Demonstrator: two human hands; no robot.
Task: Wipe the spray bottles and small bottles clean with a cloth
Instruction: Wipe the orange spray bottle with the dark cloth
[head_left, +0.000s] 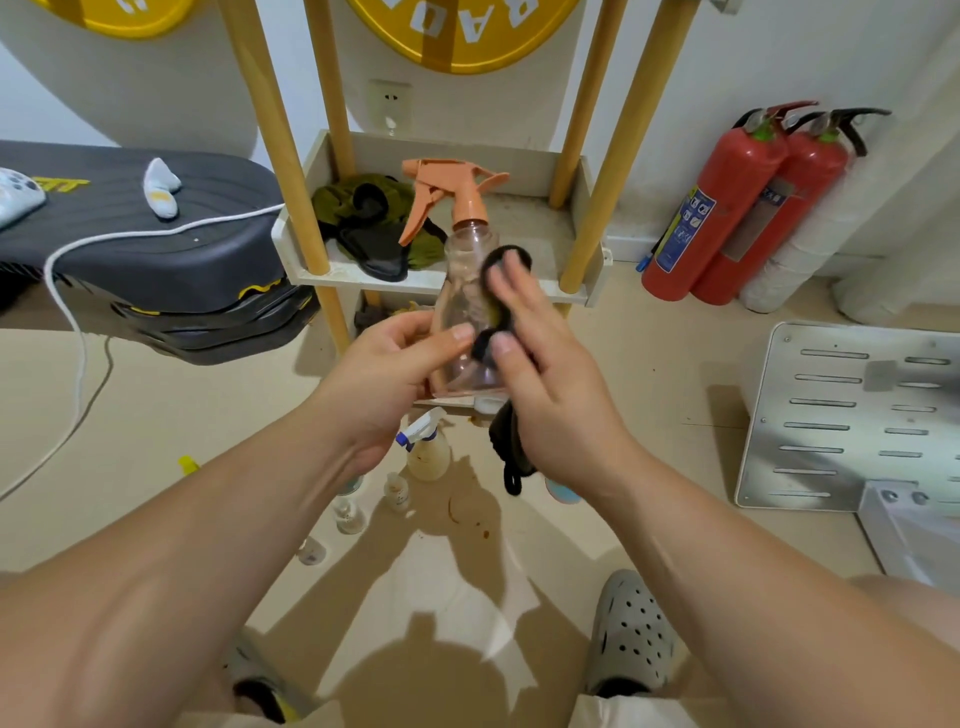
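**Item:** spray bottle (465, 291), clear body, orange trigger head (447, 192).

**Position:** It was held in the air in front of the shelf (358, 273). Its long axis was near vertical and leaning a little, with the head up and away from me and the base toward me.

**Left grip** (387, 374): This was clamped round the lower body from the left, with the thumb across the front.

**Right grip** (540, 374): The fingers were fairly straight and blurred, not curled. They pressed the cloth (506, 441) flat against the bottle's right flank, and the cloth's loose end hung below my palm.

**Governing relation:** The bottle lay directly left of my right grip and touched it through the cloth. I judged that a wiping stroke would have to run along the long axis, neck to base, while the left grip turned the body.

**Awaiting:** A second spray bottle (428, 449) and the small bottles (397, 491) stood on the floor below my hands, nearer my left arm.
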